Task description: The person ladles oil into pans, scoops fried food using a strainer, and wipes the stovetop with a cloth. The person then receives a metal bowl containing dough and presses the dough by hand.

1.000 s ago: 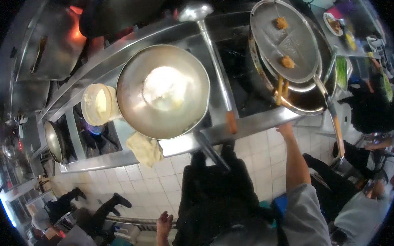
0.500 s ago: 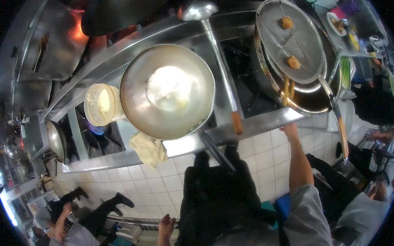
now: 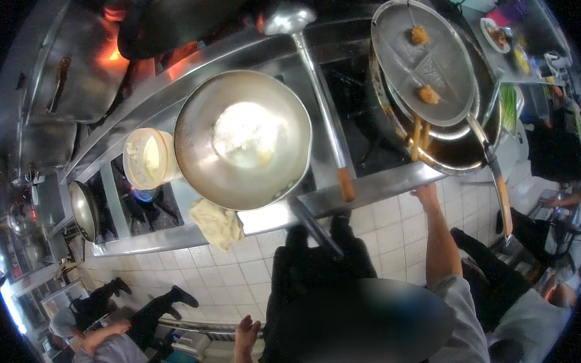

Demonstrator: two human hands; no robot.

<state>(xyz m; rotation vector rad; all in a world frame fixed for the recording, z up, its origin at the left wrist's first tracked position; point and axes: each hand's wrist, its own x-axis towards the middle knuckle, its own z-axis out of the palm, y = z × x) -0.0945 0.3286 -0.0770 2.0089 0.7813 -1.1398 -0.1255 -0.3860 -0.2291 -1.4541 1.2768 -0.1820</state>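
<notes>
My left hand is low in the view, raised beside my dark apron, its fingers loosely bent and apart with nothing visible in them. At the stove's front edge rests my right hand, below a pair of chopsticks and not touching them; its fingers look apart, though partly hidden. A large steel wok with a dark handle sits on the stove. Right of it lies a long ladle. A round strainer with two browned pieces lies over a dark pot of liquid.
A plastic tub of pale contents and a folded cloth are left of the wok. A blue flame burns nearby. Other people stand at lower left and right. A blurred dark oval covers the lower middle.
The view has shifted slightly. A person at lower left has moved an arm. The blurred oval has appeared over the lower middle. My hands have barely moved.
</notes>
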